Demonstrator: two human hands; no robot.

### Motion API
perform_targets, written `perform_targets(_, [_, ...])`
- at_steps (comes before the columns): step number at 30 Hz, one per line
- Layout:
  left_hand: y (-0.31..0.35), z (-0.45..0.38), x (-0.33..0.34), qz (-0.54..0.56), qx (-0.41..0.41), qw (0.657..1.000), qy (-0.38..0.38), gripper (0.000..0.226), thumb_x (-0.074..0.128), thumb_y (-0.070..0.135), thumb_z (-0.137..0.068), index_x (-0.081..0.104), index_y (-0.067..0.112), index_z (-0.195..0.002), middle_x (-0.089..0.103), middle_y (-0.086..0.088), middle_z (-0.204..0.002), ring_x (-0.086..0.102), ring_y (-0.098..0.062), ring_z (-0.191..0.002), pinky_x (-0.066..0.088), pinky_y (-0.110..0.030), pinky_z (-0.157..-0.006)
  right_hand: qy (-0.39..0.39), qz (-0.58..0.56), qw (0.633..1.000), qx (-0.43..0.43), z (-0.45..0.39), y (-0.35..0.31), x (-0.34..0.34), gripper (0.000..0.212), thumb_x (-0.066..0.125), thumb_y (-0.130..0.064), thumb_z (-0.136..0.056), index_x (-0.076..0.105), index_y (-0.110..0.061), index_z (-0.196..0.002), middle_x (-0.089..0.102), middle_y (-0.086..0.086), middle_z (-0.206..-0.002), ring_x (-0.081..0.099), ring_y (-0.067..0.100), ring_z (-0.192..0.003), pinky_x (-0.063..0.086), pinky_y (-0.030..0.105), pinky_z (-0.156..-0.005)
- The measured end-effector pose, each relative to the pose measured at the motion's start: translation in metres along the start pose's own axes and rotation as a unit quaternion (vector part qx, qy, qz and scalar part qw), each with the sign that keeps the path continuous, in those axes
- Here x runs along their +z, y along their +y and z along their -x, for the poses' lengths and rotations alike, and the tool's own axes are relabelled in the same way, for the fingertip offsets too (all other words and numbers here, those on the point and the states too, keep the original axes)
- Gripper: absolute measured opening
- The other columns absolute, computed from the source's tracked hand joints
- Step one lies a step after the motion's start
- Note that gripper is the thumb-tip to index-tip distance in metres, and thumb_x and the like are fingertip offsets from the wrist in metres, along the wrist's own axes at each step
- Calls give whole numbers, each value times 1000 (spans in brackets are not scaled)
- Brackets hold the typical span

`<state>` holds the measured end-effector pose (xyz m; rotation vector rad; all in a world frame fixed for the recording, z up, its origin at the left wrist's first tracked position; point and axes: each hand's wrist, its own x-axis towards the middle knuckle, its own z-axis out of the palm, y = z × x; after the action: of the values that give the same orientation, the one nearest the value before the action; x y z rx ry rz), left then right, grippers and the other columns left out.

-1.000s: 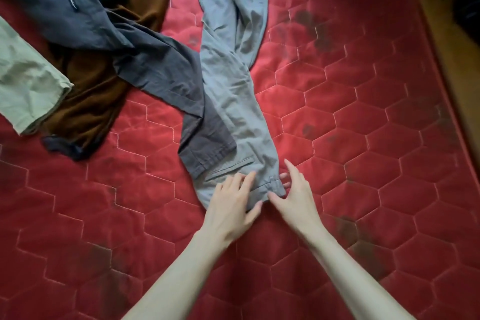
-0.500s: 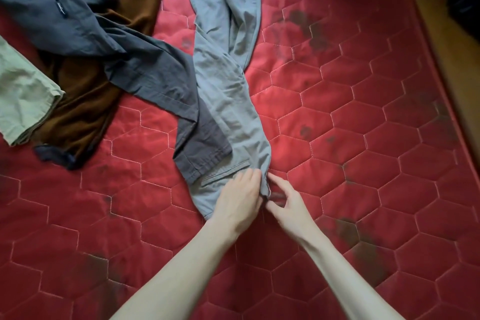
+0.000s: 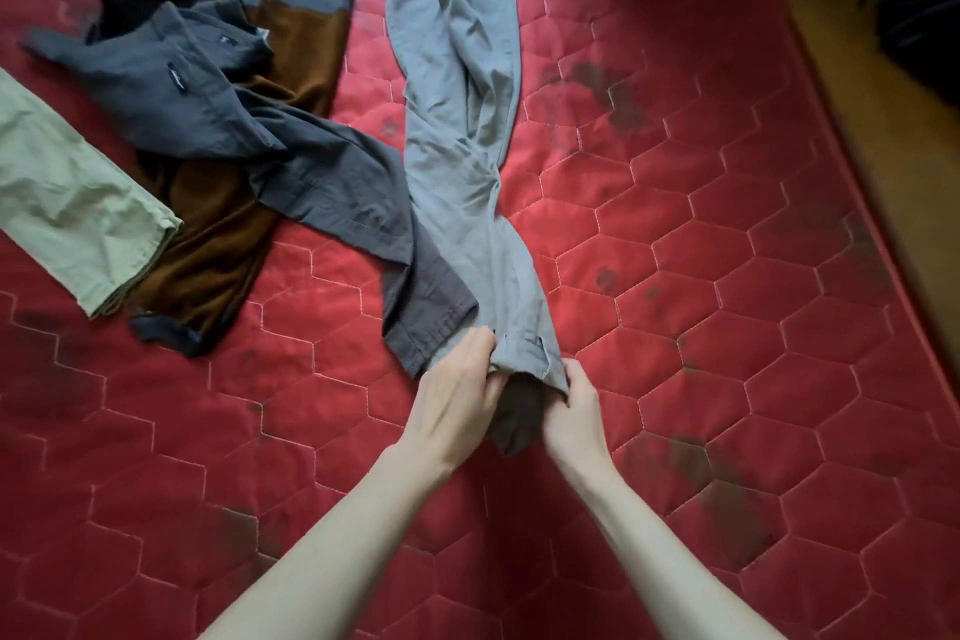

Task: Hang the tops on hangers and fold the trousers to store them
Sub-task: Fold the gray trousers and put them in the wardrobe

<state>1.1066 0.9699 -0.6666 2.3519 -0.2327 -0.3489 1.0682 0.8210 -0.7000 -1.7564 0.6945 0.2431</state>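
1. Grey cotton-looking trousers [image 3: 467, 161] are what we've got in front of us, stretched out long on the red quilted mattress [image 3: 701, 301], running from the far edge down toward us.
2. Our left hand [image 3: 457, 405] has its fingers curled into the near end of the trousers, bunching the cloth at the left corner.
3. Our right hand [image 3: 571, 405] pinches the right corner of that same end, fingers curled around the hem. That end is lifted a little, with a dark shadow under it between our hands.
4. A dark grey shirt [image 3: 234, 120] lies crumpled to the left, one part of it reaching over and touching the left side of the trousers.
5. Under the shirt there's a brown top [image 3: 218, 234], spread flat.
6. A pale green garment [image 3: 67, 192] sits at the far left, its end lying over the brown top's edge.
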Motion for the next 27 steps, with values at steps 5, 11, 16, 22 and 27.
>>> perform_targets(5, [47,0,-57,-88,8,993,-84,30,64,26,-95,35,18,-98,62,-9,-88,59,-44,-91,46,-49,-72,79,22,994,-67,23,-74,-57,28,55,2,-94,64,-22,-104,73,-12,-91,63,-5,-83,48,19,-71])
perform_targets(11, [112,7,-136,-208,-97,968,-103,25,60,19,-94,41,19,-110,61,-7,-113,61,-38,-109,47,-44,-83,3,180,960,-217,56,-171,-134,25,66,8,-84,63,-15,-92,70,-5,-78,64,22,-72,48,41,-68])
perform_targets(16, [167,-5,-223,-294,-160,940,-67,28,52,8,-93,56,15,-120,59,-9,-127,62,-35,-120,49,-41,-92,-116,319,898,-279,67,-259,-180,12,74,-3,-84,64,-10,-87,68,0,-75,60,24,-70,46,38,-66])
perform_targets(22, [227,-15,-350,-364,-148,918,47,34,52,1,-93,62,14,-124,57,-10,-127,64,-34,-118,52,-43,-92,-248,490,783,-291,101,-364,-209,43,77,-64,-69,60,-32,-93,68,-16,-75,62,6,-70,48,27,-66])
perform_targets(27, [250,4,-424,-356,-118,916,144,53,58,-9,-86,50,12,-134,47,-14,-131,62,-36,-114,54,-47,-85,-167,618,709,-295,115,-433,-217,30,67,-37,-78,59,-33,-107,72,-2,-105,69,30,-103,49,36,-75])
